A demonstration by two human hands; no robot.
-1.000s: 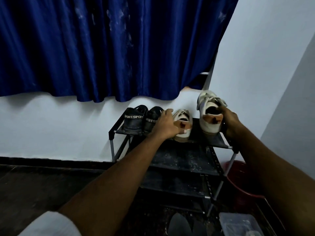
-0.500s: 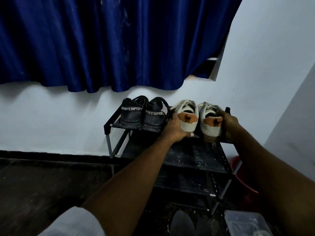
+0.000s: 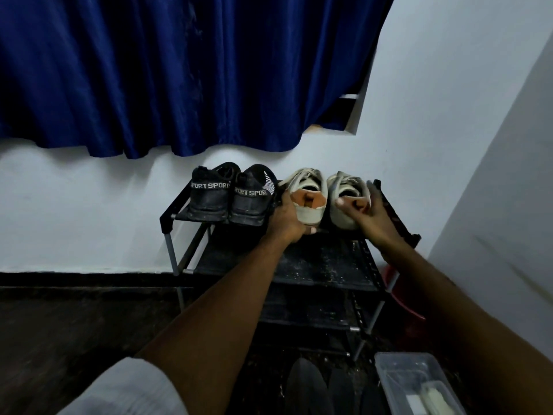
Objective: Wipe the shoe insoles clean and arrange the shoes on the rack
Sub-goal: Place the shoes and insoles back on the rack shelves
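Sneakers (image 3: 311,214), cream with tan heels, sit on rack (image 3: 323,262)

Plastic box (image 3: 419,381) cut by bottom edge; red tub (image 3: 404,304) half-hidden behind rack (image 3: 329,265).

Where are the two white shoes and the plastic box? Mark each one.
left white shoe (image 3: 311,215): head view, on its white heel.
right white shoe (image 3: 344,220): head view, low on its white heel.
box (image 3: 402,359): head view, on its far wall.
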